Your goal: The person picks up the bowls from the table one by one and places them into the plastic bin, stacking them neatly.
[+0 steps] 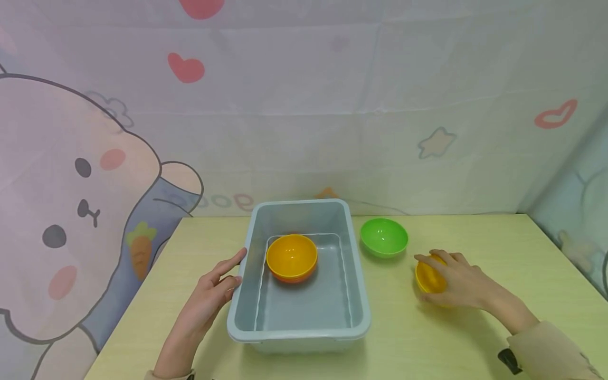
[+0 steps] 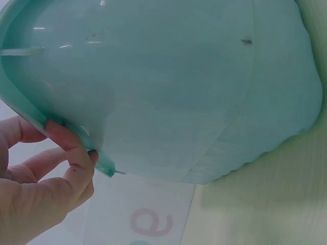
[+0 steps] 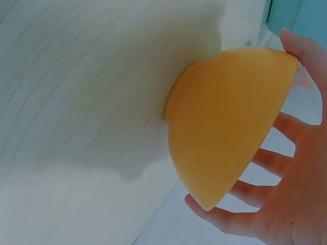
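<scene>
a pale cloth backdrop [image 1: 304, 79] printed with hearts and a cartoon animal [image 1: 81, 211] hangs behind the desk [image 1: 499, 248], whose top is light and wood-grained. on it stands a deep, rectangular, blue-grey plastic tub [image 1: 299, 335], the landmark here. inside the tub, toward its far left part, a round, glossy yellow-orange bowl [image 1: 292, 254] sits nested in a deeper orange bowl [image 1: 294, 278], of which only a strip shows. just beside the tub, off its far right side, a round, shiny bright-green bowl [image 1: 383, 237] rests on the desk.

to the right of the tub, apart from it, is a smooth, round, golden-yellow bowl [image 3: 230, 122]. the right hand [image 1: 461, 285] holds it from above, spread across its mouth with fingertips at opposite parts of the rim; its foot seems to rest on the desk. at the tub's left side, the left hand [image 1: 209, 293] pinches the lip between its fingers.

the step in hand looks to be gripping the golden-yellow bowl while the tub is steadied. the next move, as i judge it, calls for a firm grip on that rim, a level lift and clearance from the green bowl.
</scene>
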### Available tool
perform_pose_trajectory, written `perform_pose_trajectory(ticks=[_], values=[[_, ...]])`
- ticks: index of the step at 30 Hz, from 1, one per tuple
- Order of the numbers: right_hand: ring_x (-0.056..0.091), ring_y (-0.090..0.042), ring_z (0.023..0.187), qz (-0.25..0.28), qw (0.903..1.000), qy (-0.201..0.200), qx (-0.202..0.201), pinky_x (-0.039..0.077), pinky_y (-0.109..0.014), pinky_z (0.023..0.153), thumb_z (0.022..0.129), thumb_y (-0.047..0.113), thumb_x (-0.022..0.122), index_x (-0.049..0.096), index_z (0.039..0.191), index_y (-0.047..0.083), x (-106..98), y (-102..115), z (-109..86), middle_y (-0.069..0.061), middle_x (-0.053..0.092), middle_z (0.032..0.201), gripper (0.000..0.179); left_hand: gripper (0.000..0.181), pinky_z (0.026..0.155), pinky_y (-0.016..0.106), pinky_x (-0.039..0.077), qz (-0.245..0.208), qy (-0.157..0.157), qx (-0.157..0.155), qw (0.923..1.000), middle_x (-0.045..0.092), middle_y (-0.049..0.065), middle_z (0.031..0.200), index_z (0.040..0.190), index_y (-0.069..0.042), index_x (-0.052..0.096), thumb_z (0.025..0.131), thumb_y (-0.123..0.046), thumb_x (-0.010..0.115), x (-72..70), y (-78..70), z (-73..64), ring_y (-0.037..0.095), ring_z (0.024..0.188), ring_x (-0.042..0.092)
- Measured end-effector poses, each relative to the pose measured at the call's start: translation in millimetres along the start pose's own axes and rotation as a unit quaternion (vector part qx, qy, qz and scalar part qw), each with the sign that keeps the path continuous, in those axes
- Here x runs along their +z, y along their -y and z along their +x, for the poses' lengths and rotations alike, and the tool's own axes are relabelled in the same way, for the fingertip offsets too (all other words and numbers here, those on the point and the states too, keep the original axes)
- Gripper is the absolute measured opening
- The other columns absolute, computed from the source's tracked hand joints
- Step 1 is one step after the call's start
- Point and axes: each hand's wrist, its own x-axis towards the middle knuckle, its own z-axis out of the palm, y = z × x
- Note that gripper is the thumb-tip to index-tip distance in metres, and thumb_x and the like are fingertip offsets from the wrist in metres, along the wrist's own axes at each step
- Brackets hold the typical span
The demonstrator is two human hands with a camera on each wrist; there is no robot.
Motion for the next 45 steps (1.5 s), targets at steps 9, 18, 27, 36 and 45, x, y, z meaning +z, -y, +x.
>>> perform_pose_trajectory(ticks=[9, 18, 27, 36, 45], values=[[0.051, -0.044, 0.110, -0.001, 1.0000, -0.004, -0.006, 0.048, -0.057, 0.064, 0.072, 0.059, 0.073, 0.050, 0.138, 0.022, -1.2, 1.0, 2.0, -0.017, 0.050, 0.135, 0.079, 0.056, 0.091, 0.020, 0.048, 0.005, -0.002, -0.005, 1.0000, 0.034, 0.006, 0.147, 0.150, -0.020, 0.036, 0.097, -0.012, 0.050, -0.1, -0.8, -0.8, 0.012, 0.094, 0.064], [0.051, -0.043, 0.109, 0.001, 0.9999, -0.009, -0.011, 0.048, -0.053, 0.063, 0.072, 0.058, 0.073, 0.051, 0.138, 0.022, -5.0, 5.6, 3.4, -0.017, 0.051, 0.133, 0.078, 0.056, 0.091, 0.021, 0.048, 0.004, -0.003, -0.004, 1.0000, 0.035, 0.007, 0.147, 0.150, -0.020, 0.036, 0.096, -0.011, 0.050, 1.2, -1.4, -0.9, 0.011, 0.092, 0.063], [0.050, -0.044, 0.111, -0.002, 0.9996, -0.011, -0.027, 0.048, -0.055, 0.067, 0.073, 0.059, 0.072, 0.050, 0.139, 0.022, -19.3, 15.4, 8.2, -0.016, 0.050, 0.135, 0.078, 0.055, 0.090, 0.021, 0.048, 0.005, -0.004, -0.005, 1.0000, 0.035, 0.006, 0.147, 0.149, -0.020, 0.037, 0.096, -0.011, 0.050, 0.7, -1.2, -1.1, 0.012, 0.093, 0.064], [0.049, -0.044, 0.113, 0.004, 0.9988, -0.013, -0.048, 0.049, -0.054, 0.069, 0.073, 0.061, 0.071, 0.049, 0.139, 0.021, -35.0, 30.1, 13.2, -0.016, 0.048, 0.137, 0.080, 0.055, 0.091, 0.021, 0.048, 0.007, -0.003, -0.004, 1.0000, 0.035, 0.005, 0.147, 0.149, -0.022, 0.037, 0.096, -0.012, 0.050, 0.0, 0.0, 0.1, 0.012, 0.092, 0.064], [0.049, -0.043, 0.114, -0.003, 0.9979, -0.008, -0.065, 0.050, -0.056, 0.071, 0.073, 0.065, 0.069, 0.048, 0.140, 0.024, -47.6, 41.1, 18.2, -0.016, 0.046, 0.140, 0.081, 0.056, 0.091, 0.021, 0.047, 0.006, -0.006, -0.009, 0.9999, 0.035, 0.006, 0.147, 0.149, -0.022, 0.037, 0.096, -0.012, 0.050, -0.1, 0.8, 0.4, 0.010, 0.090, 0.063]])
